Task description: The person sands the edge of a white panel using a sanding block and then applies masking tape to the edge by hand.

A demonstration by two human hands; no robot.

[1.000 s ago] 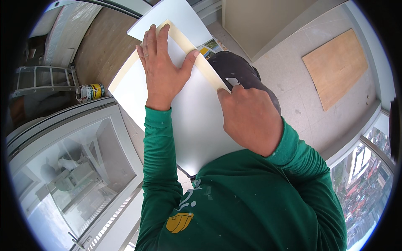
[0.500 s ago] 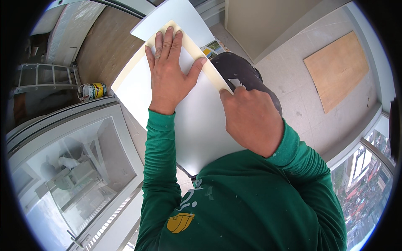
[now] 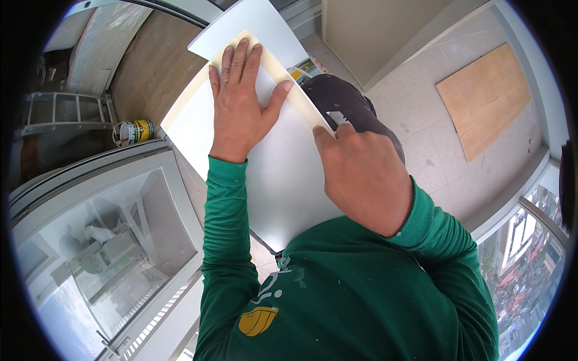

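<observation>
A white panel (image 3: 289,186) rests across my lap, with a cream strip (image 3: 304,108) along its two far edges. My left hand (image 3: 241,120) lies flat with fingers spread, its fingertips pressing on the strip near the far corner and its thumb on the right-hand length. At the panel's right edge, my right hand (image 3: 364,177) is closed round a tool with a flat silver blade (image 3: 339,118). Its handle is hidden in my fist, so the exact kind does not show. My right index finger touches the near end of the strip.
Beyond the work, another white panel (image 3: 253,24) projects. A plywood sheet (image 3: 484,99) lies on the tiled floor at right. To the left are a glazed door (image 3: 114,253), a paint bucket (image 3: 135,131) and a metal ladder (image 3: 66,111). A window (image 3: 524,259) curves along the right.
My left hand has shifted slightly left over the panel. The fingers of my right hand have edged slightly left and away from me, still closed on the bladed tool. The panel stays in place.
</observation>
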